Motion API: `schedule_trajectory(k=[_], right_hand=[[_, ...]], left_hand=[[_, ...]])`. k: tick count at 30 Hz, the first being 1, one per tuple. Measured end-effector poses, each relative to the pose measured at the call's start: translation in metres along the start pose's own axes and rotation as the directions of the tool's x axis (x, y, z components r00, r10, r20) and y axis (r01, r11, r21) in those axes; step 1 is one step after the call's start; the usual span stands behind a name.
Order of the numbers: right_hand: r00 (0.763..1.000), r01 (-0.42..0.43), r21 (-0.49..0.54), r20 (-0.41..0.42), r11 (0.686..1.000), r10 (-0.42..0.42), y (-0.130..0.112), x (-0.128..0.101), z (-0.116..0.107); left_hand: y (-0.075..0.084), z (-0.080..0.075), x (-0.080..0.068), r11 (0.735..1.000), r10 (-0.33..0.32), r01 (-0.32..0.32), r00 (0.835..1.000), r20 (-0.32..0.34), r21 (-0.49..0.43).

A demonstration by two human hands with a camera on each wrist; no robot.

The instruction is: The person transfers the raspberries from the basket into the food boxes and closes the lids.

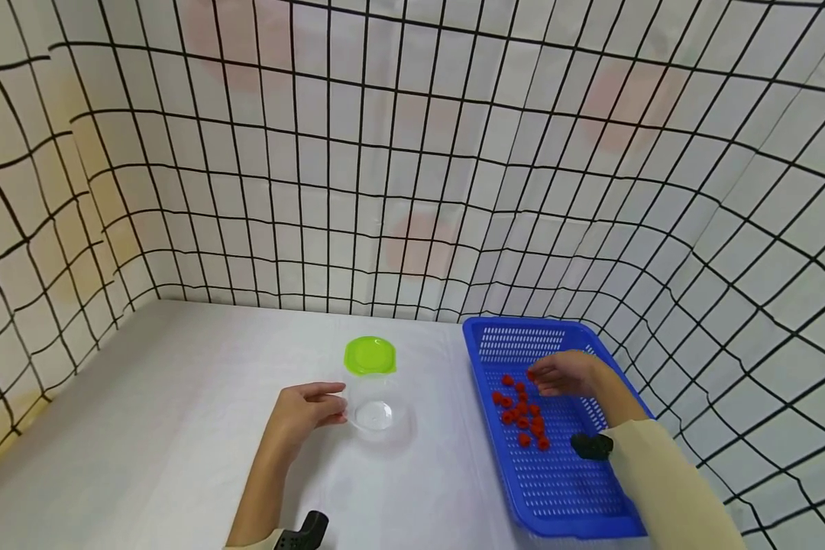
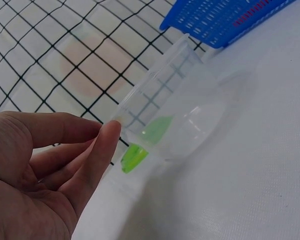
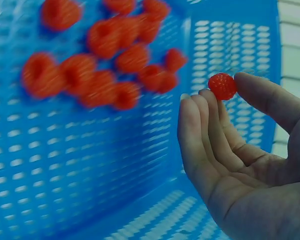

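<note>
We hold one raspberry (image 3: 222,86) pinched between the thumb and fingertips of the right hand (image 1: 562,374), over the far half of the blue basket (image 1: 557,489). In our judgement the pinch should stay light, since the berry looks soft and likely to crush; we lift it straight up clear of the basket wall before carrying it sideways. The left hand (image 1: 305,411) steadies the clear cup (image 1: 374,412) on the white table (image 1: 144,397), its fingers relaxed and straight, fingertips against the cup's rim (not wrapped round it).

From the right hand, the remaining berries (image 1: 521,418) lie at about 7 o'clock, on the basket floor. The cup stands at 9 o'clock from that hand, well apart. The green lid (image 1: 370,355) lies just beyond the cup, at 12 o'clock.
</note>
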State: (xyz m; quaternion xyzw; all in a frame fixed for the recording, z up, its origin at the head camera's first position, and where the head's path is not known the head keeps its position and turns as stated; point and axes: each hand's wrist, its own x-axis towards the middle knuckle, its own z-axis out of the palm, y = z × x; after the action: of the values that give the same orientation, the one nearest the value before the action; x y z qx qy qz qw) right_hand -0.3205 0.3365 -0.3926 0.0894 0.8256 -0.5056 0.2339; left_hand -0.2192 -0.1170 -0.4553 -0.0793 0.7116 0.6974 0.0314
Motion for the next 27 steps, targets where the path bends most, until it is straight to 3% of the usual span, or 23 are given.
schedule_trajectory(k=[10,27], right_hand=[[0.994,0.107,-0.011,0.021,0.994,-0.107,-0.058,-0.008,0.027],[0.969,0.203,-0.025,0.149,0.979,-0.197,-0.129,-0.02,0.112]], left_hand=[[0.001,-0.001,0.0,1.0,-0.007,0.007,1.0,0.004,-0.014],[0.002,0.001,0.001,1.0,-0.01,0.01,1.0,-0.007,0.021]])
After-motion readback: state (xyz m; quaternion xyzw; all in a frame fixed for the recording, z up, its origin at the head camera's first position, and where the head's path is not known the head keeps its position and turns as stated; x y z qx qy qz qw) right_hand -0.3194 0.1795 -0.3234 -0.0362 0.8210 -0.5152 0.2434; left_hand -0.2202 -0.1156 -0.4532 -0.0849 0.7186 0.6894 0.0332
